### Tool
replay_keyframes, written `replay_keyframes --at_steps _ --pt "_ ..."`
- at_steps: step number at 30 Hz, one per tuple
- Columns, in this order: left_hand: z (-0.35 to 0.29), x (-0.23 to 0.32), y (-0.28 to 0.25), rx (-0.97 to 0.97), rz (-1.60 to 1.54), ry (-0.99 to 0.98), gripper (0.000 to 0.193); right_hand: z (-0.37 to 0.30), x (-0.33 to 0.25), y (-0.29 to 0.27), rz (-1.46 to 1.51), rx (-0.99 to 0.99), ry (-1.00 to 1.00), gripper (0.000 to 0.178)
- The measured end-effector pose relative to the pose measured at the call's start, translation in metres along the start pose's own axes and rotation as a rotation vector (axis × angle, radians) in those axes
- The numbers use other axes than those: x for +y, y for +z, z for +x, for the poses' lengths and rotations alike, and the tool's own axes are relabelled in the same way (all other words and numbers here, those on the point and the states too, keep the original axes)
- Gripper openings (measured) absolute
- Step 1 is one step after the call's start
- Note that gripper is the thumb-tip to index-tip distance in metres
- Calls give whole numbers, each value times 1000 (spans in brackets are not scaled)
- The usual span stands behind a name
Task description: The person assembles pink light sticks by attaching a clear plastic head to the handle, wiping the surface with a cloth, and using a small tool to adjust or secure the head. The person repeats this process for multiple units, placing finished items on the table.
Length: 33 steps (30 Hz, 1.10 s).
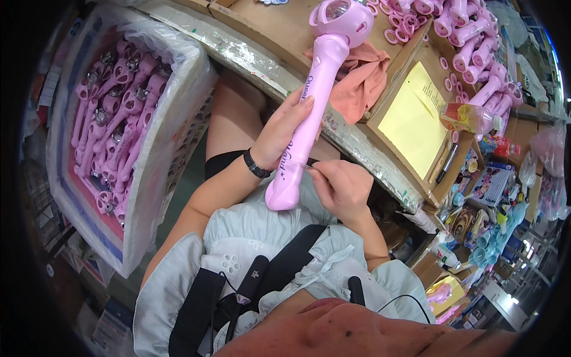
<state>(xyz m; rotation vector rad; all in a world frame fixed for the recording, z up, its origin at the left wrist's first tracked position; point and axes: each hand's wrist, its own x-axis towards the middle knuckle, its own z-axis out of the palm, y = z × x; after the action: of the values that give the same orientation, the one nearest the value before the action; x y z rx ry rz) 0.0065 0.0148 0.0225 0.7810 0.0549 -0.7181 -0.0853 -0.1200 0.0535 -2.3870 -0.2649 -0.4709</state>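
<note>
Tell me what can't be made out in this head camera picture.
All in the head view:
Left hand: its far side is hidden behind the pink wand.
Right hand: whatever it may pinch is too small and covered by its fingers.
Lined bin: the lower pink pieces lie hidden under upper ones.
Blue-and-white item: cut off by the top edge.

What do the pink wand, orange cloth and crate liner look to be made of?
Pink wand: looks like hard molded plastic, satin to glossy; smooth, evenly colored body with soft highlights.
Orange cloth: seems a soft fabric, matte; loose folds, fiber unclear.
Crate liner: likely thin plastic film, translucent and somewhat shiny; wrinkles and pale glints.
</note>
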Motion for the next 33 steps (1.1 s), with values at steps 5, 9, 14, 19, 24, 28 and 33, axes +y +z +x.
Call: replay_keyframes --at_steps 5,9,14,19,24,28,33 --pt "1 -1 -3 -32 -51 16 31 2 2 4 14 49 49 15" --pt "1 -3 -11 -61 -116 13 33 9 9 -2 -6 107 114 12" --pt "2 -4 -24 -190 -319 -32 40 27 28 -8 138 417 233 7" --pt "3 -9 -31 -186 -309 -14 41 40 24 8 76 274 116 11" --pt "5 -10 -34 -230 -301 38 37 46 15 18 -1 117 -45 12" --pt "2 -10 -32 -145 -328 -17 35 50 15 18 -91 123 19 13" --pt "3 -8 -31 -181 -331 2 35 47 15 18 -46 51 -168 12"
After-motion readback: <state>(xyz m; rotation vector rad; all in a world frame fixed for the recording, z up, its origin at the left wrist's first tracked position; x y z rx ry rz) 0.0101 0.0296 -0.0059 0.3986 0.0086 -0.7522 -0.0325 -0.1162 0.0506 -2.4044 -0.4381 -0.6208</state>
